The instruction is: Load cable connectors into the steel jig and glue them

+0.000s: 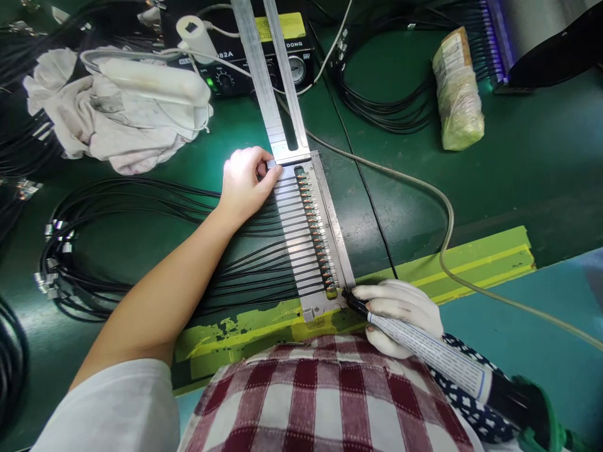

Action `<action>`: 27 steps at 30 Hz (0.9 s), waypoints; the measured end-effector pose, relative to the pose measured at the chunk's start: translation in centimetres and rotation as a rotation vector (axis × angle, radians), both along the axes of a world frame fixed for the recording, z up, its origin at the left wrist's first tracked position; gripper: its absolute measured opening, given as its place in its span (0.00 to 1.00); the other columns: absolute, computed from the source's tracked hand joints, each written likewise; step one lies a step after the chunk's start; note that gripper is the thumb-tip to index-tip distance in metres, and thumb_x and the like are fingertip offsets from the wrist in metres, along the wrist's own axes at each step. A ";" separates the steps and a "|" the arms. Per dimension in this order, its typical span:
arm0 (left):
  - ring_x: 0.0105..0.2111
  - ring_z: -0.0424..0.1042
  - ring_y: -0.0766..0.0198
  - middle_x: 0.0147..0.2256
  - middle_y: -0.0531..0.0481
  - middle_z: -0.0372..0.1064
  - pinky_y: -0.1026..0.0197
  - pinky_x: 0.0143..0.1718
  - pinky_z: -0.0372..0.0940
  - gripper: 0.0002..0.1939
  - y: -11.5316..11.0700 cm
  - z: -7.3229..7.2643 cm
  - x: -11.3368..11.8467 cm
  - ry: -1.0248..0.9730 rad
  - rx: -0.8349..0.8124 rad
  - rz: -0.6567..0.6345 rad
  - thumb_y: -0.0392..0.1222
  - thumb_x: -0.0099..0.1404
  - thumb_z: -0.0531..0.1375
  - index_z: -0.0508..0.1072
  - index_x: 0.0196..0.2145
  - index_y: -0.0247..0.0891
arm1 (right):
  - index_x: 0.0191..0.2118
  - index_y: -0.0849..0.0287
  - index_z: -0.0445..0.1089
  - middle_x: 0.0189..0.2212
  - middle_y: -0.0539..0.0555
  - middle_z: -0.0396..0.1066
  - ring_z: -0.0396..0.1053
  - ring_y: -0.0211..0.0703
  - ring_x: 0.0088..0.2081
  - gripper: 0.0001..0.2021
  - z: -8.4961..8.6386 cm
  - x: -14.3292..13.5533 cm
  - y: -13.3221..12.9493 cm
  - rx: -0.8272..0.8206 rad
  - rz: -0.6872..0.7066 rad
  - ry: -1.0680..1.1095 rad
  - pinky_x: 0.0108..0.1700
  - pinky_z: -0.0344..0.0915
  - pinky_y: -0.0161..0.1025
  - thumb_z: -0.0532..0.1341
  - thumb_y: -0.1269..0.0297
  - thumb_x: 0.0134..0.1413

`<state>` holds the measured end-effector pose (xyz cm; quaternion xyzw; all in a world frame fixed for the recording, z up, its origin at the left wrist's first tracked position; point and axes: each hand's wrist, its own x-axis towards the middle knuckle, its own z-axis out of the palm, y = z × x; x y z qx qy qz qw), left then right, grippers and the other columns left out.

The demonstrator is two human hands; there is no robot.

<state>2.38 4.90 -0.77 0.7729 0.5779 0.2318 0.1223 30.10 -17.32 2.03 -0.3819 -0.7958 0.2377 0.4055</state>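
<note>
A metal fixture [293, 231] lies on the green bench, holding a row of black cables [264, 254] whose stripped, copper-coloured ends line up along its right side. My bare left hand [249, 182] pinches the fixture's upper left corner, thumb on top, beside the hinged slotted metal arm [268, 81] that stands raised. In my gloved right hand [400, 314] is a white pen-like tool [431, 355] with a black nozzle. Its tip touches or hovers near the lowest cable ends at the fixture's bottom right; exact contact cannot be told.
A black control box [226, 75] stands behind, partly covered by a white cloth [122, 125]. Coiled black cables [51, 251] lie left. A plastic-wrapped bundle [459, 94] sits at upper right, and a pale hose [424, 185] crosses the bench. Yellow tape [490, 257] lines the front edge.
</note>
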 end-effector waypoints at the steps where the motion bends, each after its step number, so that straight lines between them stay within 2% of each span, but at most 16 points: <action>1: 0.35 0.67 0.59 0.28 0.52 0.65 0.56 0.42 0.63 0.08 0.0 0.0 0.0 0.001 -0.002 0.000 0.46 0.63 0.58 0.70 0.35 0.39 | 0.46 0.58 0.68 0.42 0.60 0.79 0.78 0.45 0.38 0.15 0.0 0.0 0.0 0.001 -0.002 0.001 0.38 0.74 0.42 0.65 0.67 0.50; 13: 0.35 0.67 0.59 0.29 0.52 0.65 0.56 0.42 0.63 0.07 0.0 0.0 0.0 0.000 -0.002 -0.003 0.46 0.63 0.58 0.70 0.35 0.40 | 0.44 0.60 0.69 0.40 0.61 0.79 0.78 0.45 0.36 0.16 -0.1 0.1 -0.3 0.003 0.004 0.028 0.38 0.74 0.43 0.66 0.67 0.48; 27: 0.36 0.67 0.58 0.30 0.51 0.67 0.55 0.45 0.64 0.07 0.0 0.1 0.0 0.002 -0.037 0.016 0.46 0.63 0.59 0.71 0.36 0.40 | 0.46 0.57 0.69 0.42 0.59 0.79 0.78 0.45 0.36 0.17 -0.3 0.1 -0.4 -0.008 0.002 0.016 0.36 0.75 0.44 0.66 0.65 0.48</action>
